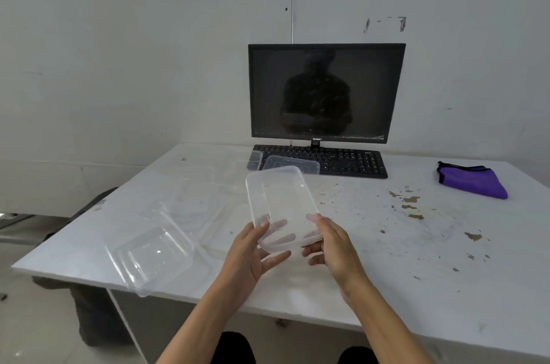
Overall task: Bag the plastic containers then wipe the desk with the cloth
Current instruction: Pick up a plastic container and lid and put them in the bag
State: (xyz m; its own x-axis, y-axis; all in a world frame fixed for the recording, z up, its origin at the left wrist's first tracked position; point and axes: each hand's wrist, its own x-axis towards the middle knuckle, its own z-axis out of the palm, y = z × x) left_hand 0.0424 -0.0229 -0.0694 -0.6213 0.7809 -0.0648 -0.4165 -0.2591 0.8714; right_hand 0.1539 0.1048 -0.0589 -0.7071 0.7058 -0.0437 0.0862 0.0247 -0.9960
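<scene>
**White counter, stained, against a bare wall: one container in hand, cloth untouched**

1. Counter point(387, 280): white top. Brown flecks point(410, 204) are scattered over its right half.
2. Left grip point(256, 253): grasps the near short end of the held container, with the thumb on the left rim. The fingers show underneath through the plastic.
3. Right grip point(330, 241): grasps the same end, with the thumb on the right rim and the fingers curled below.
4. Held container point(282, 200): clear and rectangular, raised off the counter. Its long axis runs away from the person, with the far end leaning slightly left.
5. Clamshell container point(148, 253): clear, lying at the near left edge and overhanging it a little. It is on the left grip's side.
6. Flat clear containers point(193, 203): they lie on the counter beyond the clamshell, and their outlines are hard to separate.
7. Far container point(293, 163): rests against the front of the keyboard point(351, 161).
8. Cloth point(471, 180): purple and folded, at the far right, well apart from both grips. The right grip is nearer to it.
9. Monitor point(326, 93): dark, standing behind the keyboard.

Judgement: bagging is under way and wiping has not begun. No bag can be made out. The dark shape point(89, 319) under the counter's left side may be one, but I cannot tell. If it is, the container must travel left and down.
</scene>
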